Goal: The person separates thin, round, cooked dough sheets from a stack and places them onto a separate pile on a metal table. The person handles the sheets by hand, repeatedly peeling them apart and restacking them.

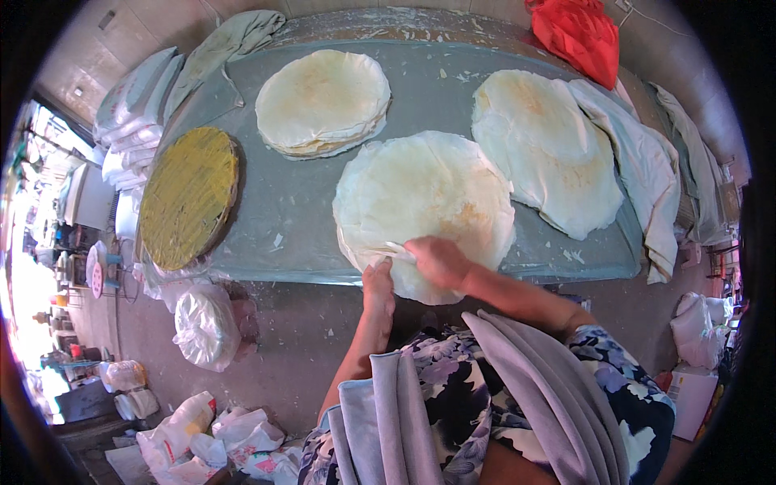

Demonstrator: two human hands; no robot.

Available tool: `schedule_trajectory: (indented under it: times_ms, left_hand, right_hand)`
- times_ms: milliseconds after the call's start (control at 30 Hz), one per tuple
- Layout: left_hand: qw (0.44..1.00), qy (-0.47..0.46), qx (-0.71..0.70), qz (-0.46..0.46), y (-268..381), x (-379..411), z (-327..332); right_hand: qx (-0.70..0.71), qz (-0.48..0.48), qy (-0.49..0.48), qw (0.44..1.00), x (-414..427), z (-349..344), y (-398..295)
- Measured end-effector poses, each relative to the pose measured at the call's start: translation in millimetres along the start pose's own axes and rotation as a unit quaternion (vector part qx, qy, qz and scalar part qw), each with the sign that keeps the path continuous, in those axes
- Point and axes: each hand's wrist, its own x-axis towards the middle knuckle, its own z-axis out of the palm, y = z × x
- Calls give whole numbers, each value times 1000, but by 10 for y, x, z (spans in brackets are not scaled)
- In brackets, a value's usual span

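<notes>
Before me, a broad stack of thin round flatbread sheets (418, 176) lies at the table's near edge, its front part hanging over. My left hand (379, 284) pinches the near-left rim of a sheet. My right hand (441, 264) is closed on a folded white piece of sheet, just right of the left hand. Whether that piece is torn off or still joined, I cannot tell. A second flatbread stack (324, 100) sits farther back to the left. To the right are more overlapping flatbread sheets (539, 145), partly under a pale cloth (645, 163).
Plastic sheeting covers the table (285, 212), with scattered flakes on it. A round yellow-topped board (189, 197) stands at the left end. Stacked white sacks (136, 103) and a red bag (576, 39) border the table. A tied plastic bag (206, 327) is on the floor.
</notes>
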Motion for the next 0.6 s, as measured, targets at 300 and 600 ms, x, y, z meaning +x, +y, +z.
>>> schedule_trajectory:
  times_ms: [300, 600]
  left_hand:
    - [1000, -3, -14, -15, 38, 82, -58]
    - [1000, -23, 1, -21, 8, 113, -98]
  right_hand:
    - [159, 64, -161, 972, 763, -1054, 905]
    - [10, 91, -107, 990, 1518, -2927, 1030]
